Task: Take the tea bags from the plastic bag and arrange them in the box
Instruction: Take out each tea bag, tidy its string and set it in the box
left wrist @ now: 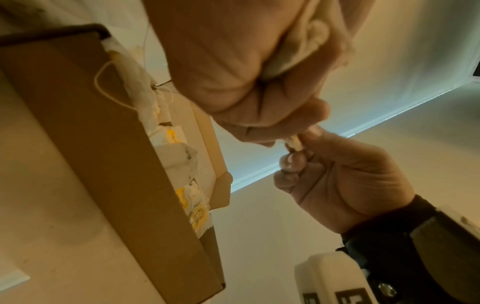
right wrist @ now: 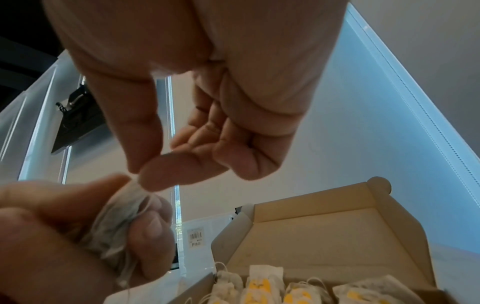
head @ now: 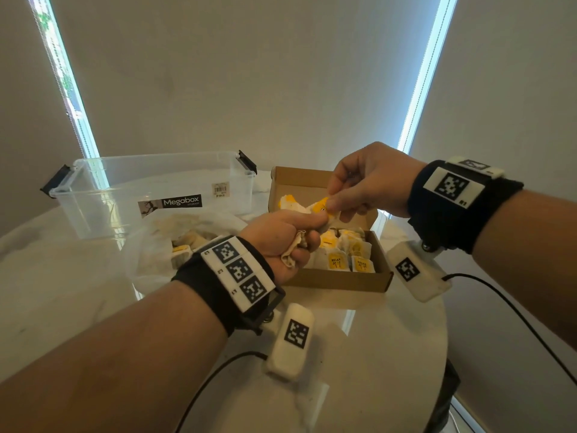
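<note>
- Left hand (head: 282,242) clenched round a bunch of tea bags (head: 295,250) above the cardboard box (head: 337,281), serving as a handy supply.
- Right hand (head: 368,185) pinching one yellow-tagged bag (head: 321,207), seemingly to separate it.
- Plastic bag (head: 150,245) lying left of box.

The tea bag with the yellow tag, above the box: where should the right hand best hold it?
Probably by the yellow tag, from the right, with a thumb-and-forefinger grip: the tag sticks out toward the right hand, while the left hand covers the pouches.

A white round table (head: 390,354) carries a cardboard box (head: 340,281), plastic bag (head: 146,245) and clear bin (head: 103,210).
</note>
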